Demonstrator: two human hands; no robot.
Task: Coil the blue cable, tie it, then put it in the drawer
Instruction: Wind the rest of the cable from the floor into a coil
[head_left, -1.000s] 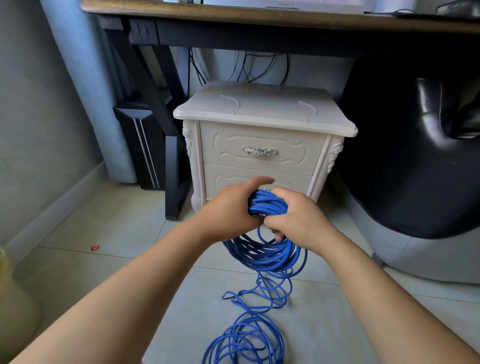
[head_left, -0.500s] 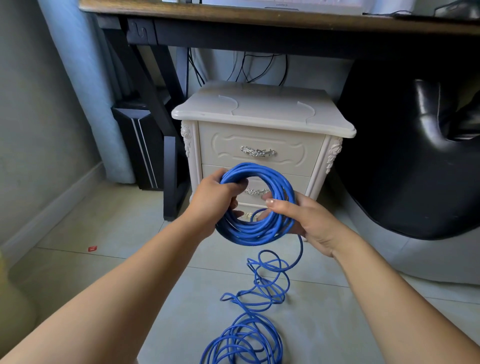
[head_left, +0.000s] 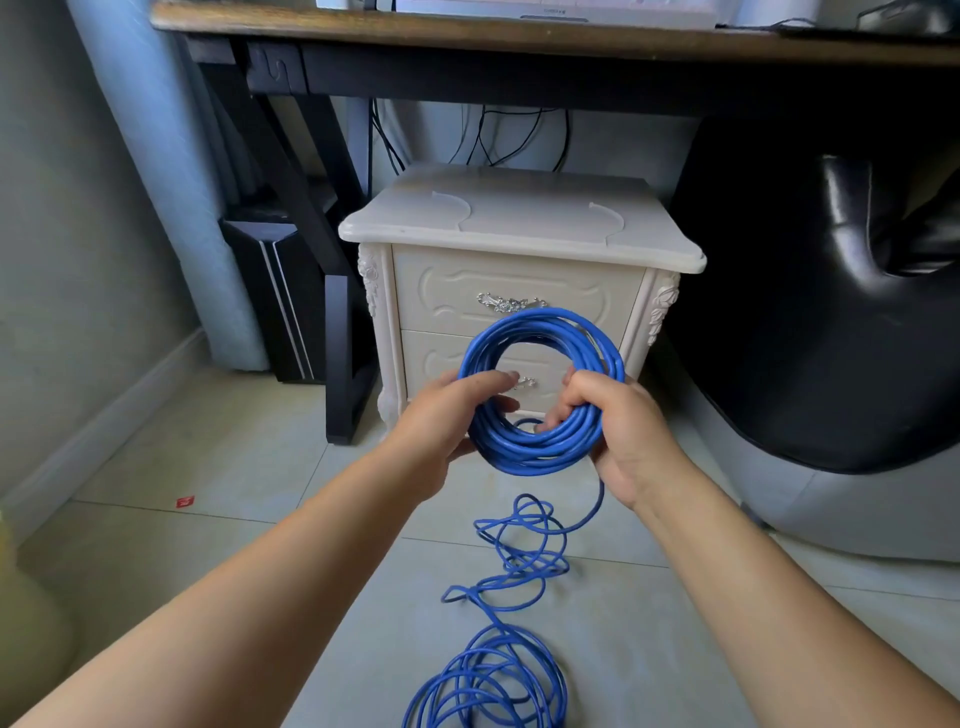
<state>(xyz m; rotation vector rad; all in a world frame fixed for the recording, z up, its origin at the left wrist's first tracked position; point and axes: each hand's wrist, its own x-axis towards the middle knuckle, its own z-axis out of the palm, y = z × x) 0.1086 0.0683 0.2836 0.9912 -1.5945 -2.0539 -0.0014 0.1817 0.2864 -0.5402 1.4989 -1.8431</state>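
— Where is the blue cable (head_left: 537, 456)?
— Part of it is wound into a round coil (head_left: 540, 318), held upright in the air in front of the white nightstand (head_left: 519, 228), level with its lower drawer (head_left: 441, 364). The rest drops from the coil's right side to the tiled floor (head_left: 208, 457). It tangles just below the hands and ends in a heap of loose loops (head_left: 493, 680) at the floor's near edge.
— Who holds the coil?
— Both hands. The left hand (head_left: 441, 423) grips the coil's left side, fingers curled over the strands and reaching into the ring. The right hand (head_left: 623, 431) clamps the lower right side, fingers wrapped through the opening around the bundle.
— And the drawers?
— Both are closed. The upper drawer (head_left: 457, 291) shows its silver handle (head_left: 511, 302) just above the top of the coil. The lower one's handle peeks through the ring, partly hidden by fingers.
— Anything else around?
— A wooden-topped desk (head_left: 519, 34) with black legs stands over the nightstand, and dark wires (head_left: 493, 135) hang behind it. A black leather chair (head_left: 831, 322) sits to the right and a black box with pale stripes (head_left: 270, 296) to the left. A small red scrap (head_left: 185, 501) lies on the floor toward the left wall.
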